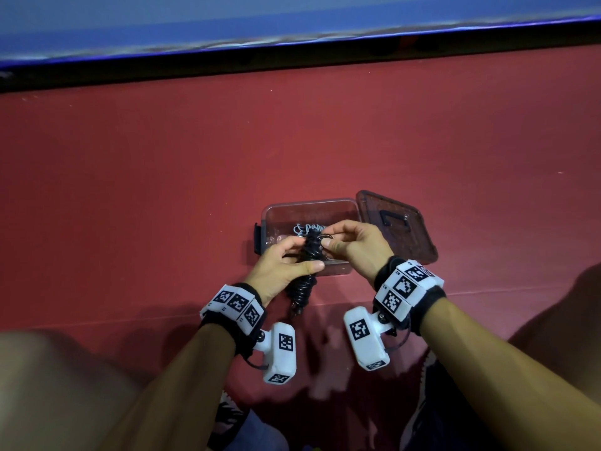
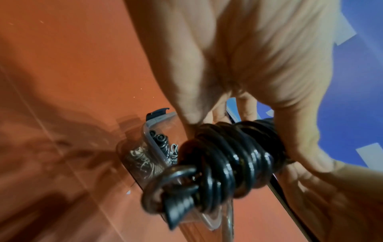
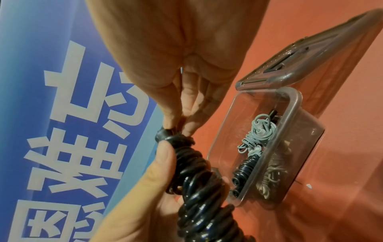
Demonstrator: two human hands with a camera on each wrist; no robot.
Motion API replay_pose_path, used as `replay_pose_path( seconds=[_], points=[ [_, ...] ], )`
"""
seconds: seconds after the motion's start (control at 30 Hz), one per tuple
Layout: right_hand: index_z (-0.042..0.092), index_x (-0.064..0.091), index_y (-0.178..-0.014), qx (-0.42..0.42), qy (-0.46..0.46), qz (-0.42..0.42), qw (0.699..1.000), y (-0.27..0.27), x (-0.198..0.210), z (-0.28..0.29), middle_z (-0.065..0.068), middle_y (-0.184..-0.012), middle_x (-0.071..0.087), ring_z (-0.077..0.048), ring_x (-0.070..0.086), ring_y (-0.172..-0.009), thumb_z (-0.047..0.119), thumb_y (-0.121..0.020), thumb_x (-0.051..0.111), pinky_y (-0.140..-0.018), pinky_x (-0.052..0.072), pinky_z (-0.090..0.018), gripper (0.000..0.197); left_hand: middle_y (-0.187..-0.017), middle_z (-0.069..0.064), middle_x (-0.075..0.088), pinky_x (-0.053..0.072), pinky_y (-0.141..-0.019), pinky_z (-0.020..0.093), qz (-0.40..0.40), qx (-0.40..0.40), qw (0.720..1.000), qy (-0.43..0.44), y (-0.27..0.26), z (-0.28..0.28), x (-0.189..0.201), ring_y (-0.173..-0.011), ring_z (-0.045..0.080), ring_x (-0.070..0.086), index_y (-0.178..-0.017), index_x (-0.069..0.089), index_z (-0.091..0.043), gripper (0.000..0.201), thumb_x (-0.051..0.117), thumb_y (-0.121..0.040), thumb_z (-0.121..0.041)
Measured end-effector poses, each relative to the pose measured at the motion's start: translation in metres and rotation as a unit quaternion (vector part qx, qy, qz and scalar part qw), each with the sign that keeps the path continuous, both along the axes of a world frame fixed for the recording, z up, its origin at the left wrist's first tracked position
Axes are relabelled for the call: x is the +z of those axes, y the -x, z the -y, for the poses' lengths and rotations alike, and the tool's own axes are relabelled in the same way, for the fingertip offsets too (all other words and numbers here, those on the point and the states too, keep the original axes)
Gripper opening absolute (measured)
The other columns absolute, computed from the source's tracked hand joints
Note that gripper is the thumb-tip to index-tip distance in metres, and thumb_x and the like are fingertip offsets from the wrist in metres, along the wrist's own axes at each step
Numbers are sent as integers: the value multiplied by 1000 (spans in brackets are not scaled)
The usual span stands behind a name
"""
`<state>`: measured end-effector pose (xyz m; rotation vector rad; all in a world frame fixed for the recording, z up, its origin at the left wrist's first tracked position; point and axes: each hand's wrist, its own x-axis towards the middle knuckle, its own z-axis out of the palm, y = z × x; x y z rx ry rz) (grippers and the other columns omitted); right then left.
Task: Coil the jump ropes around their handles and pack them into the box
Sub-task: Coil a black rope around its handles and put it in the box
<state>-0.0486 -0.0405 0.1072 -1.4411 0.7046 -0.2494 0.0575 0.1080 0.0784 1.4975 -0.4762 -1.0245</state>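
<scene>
A black jump rope [image 1: 307,271] [image 2: 223,165] [image 3: 199,180], coiled thickly around its handles, is held just above the near edge of the clear plastic box [image 1: 279,209] [image 3: 290,124]. My left hand [image 1: 286,265] [image 2: 259,81] grips the middle of the bundle. My right hand [image 1: 351,242] [image 3: 178,81] pinches the rope's end at the far tip of the bundle. Inside the box lies a grey jump rope [image 1: 307,227] [image 3: 259,131], coiled, beside a black coiled one [image 3: 244,168].
The box's dark lid [image 1: 396,222] [image 3: 311,54] lies open on the red floor to the right of the box. A black latch [image 1: 257,239] sits on the box's left side. A blue banner [image 1: 195,24] [image 3: 62,114] runs along the far edge. My knees flank the view.
</scene>
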Motion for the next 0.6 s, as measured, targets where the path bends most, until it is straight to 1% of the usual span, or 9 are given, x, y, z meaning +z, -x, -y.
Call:
replay_pose_path(
  seconds=[0.07, 0.13, 0.23, 0.3, 0.33, 0.4, 0.47, 0.53, 0.6],
  points=[
    [1, 67, -93, 9, 8, 1, 1000, 0, -3, 0, -9, -71, 66, -13, 64, -61, -9, -87, 68, -67, 58, -22, 12, -102, 4, 75, 54, -83, 22, 30, 4, 1000, -6, -1, 0, -2, -93, 15, 72, -110, 70, -15, 34, 82, -80, -5],
    [4, 66, -89, 12, 8, 6, 1000, 0, -4, -1, -8, -69, 66, -16, 65, -63, -10, -87, 67, -70, 59, -24, 14, -107, 11, 75, 54, -83, 22, 36, 7, 999, -4, -2, 0, -1, -93, 17, 72, -110, 72, -17, 32, 81, -82, -5],
    [4, 64, -86, 11, -5, 13, 1000, 0, -2, -1, -10, -68, 64, -12, 65, -59, -14, -87, 64, -66, 58, -21, 17, -114, 11, 75, 53, -99, 35, 25, -2, 1000, -7, -2, 0, -1, -106, 22, 71, -115, 73, -21, 39, 80, -77, -18],
    [3, 62, -86, 7, -15, 13, 1000, -1, -1, -1, -11, -69, 62, -10, 66, -57, -15, -88, 63, -62, 57, -19, 18, -118, 8, 74, 48, -107, 42, 3, -7, 1000, -6, -2, 0, -2, -115, 26, 68, -124, 70, -18, 48, 77, -77, -20],
    [3, 61, -86, 5, -19, 13, 1000, -1, -1, -1, -11, -69, 61, -10, 66, -56, -15, -88, 62, -61, 56, -19, 18, -120, 7, 74, 47, -108, 42, -6, -11, 1000, -3, -2, 0, -2, -118, 26, 67, -127, 69, -17, 49, 75, -78, -19],
    [5, 61, -85, 4, -9, 12, 1000, -1, -1, 0, -10, -68, 61, -10, 64, -56, -14, -88, 63, -61, 55, -19, 19, -119, 7, 74, 48, -107, 40, -23, -18, 1000, 0, -2, -1, -1, -116, 25, 67, -128, 67, -15, 48, 72, -80, -16],
    [7, 62, -85, 5, 30, 0, 1000, -1, -1, 1, -5, -67, 60, -8, 61, -56, -11, -87, 67, -62, 53, -17, 18, -114, 7, 74, 51, -103, 37, -52, -22, 998, 0, -1, -1, 2, -108, 24, 69, -132, 63, -10, 44, 68, -88, -8],
    [8, 66, -92, 6, 52, -6, 999, 0, -2, 2, 1, -65, 60, -4, 57, -56, -7, -86, 70, -63, 51, -16, 16, -112, 8, 74, 53, -101, 37, -62, -32, 998, -3, -1, -1, 4, -106, 25, 70, -133, 61, -10, 37, 59, -97, -1],
    [10, 71, -99, 8, 50, 5, 999, 0, -2, 2, 4, -65, 60, -3, 58, -58, -7, -87, 69, -65, 51, -15, 21, -114, 10, 74, 53, -102, 38, -62, -37, 997, -4, -2, -2, 5, -108, 27, 70, -131, 62, -13, 36, 55, -98, 1]
  ],
)
